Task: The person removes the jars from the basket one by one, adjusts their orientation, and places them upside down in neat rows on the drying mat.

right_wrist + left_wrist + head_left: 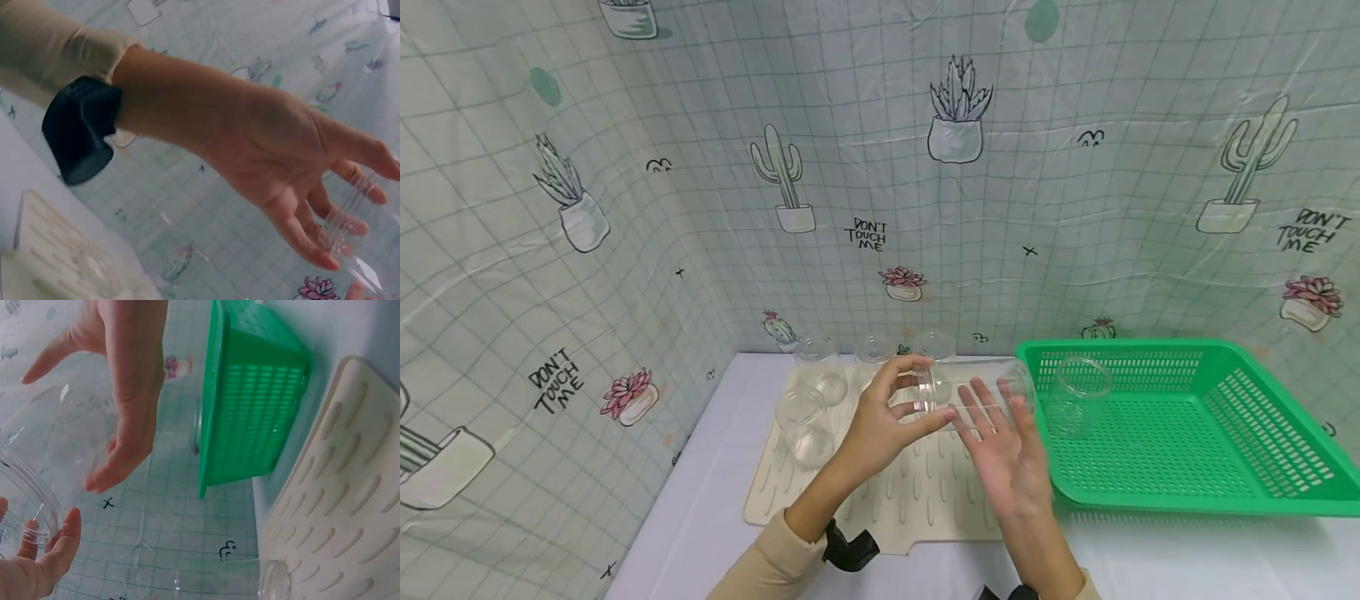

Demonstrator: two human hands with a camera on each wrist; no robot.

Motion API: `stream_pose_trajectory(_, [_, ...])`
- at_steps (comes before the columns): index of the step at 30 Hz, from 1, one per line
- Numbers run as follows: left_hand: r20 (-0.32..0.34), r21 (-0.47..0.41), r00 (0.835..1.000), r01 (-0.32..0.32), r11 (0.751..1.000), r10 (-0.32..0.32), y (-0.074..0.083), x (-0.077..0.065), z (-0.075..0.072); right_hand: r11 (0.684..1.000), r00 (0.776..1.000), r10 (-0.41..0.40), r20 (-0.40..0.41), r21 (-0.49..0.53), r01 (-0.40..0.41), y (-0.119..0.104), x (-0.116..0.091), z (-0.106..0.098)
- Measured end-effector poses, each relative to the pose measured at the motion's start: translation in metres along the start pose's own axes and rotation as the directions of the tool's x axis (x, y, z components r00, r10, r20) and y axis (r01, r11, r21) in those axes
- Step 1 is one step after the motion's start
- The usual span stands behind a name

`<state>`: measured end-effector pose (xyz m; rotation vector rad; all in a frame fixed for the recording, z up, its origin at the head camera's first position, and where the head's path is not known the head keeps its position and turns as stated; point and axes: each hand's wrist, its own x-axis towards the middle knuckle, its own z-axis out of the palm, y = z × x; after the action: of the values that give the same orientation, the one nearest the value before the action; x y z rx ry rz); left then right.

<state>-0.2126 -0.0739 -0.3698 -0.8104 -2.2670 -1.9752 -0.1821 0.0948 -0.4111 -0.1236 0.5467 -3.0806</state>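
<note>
A clear jar [973, 373] lies on its side in the air between the two hands, above the mat. My left hand [880, 417] grips its ringed end, with the thumb below and fingers curled over the top. At the other end, my right hand [1011, 467] has its fingers spread straight, palm up, behind and under the jar; whether they touch it I cannot tell. The right wrist view shows the left hand [269, 147] around the ringed rim [350, 215]. In the left wrist view, the right hand [134, 375] reaches down beside the jar [69, 437].
Several clear jars [811, 446] stand on a cream ridged drying mat [887, 508], along its left and back. To the right, a green plastic basket [1195, 492] contains another clear jar [1078, 400]. A patterned curtain [865, 167] hangs behind the white table [677, 533].
</note>
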Motion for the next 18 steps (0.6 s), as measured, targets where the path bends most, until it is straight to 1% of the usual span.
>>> stream_pose_trajectory(2, [0.0,-0.001,1.0,-0.004,1.0,0.004,-0.005,0.001,0.0,1.0,1.0,-0.006,-0.02,0.017,0.007,0.004,-0.001,0.002])
stream_pose_trajectory(4, [0.004,-0.008,1.0,-0.008,1.0,0.008,-0.003,0.0,-0.001,0.999,0.999,-0.015,-0.041,0.028,0.016,0.007,-0.001,0.004])
stream_pose_trajectory(9, [0.016,-0.032,1.0,-0.012,0.999,0.012,0.012,-0.002,-0.001,0.999,0.996,-0.031,-0.079,0.039,0.034,0.01,-0.002,0.007])
stream_pose_trajectory(11, [0.022,-0.045,1.0,-0.002,0.999,0.003,0.018,-0.003,-0.001,0.999,0.995,-0.032,-0.091,0.037,0.035,0.01,-0.001,0.007])
stream_pose_trajectory(15, [0.039,-0.036,0.999,0.026,0.999,-0.025,0.021,-0.004,-0.001,0.999,0.994,-0.031,-0.105,0.035,0.035,0.01,-0.001,0.005])
stream_pose_trajectory(18, [0.046,0.001,0.998,0.032,0.999,-0.032,0.022,-0.004,-0.002,0.999,0.994,-0.031,-0.105,0.026,0.034,0.009,0.0,0.004])
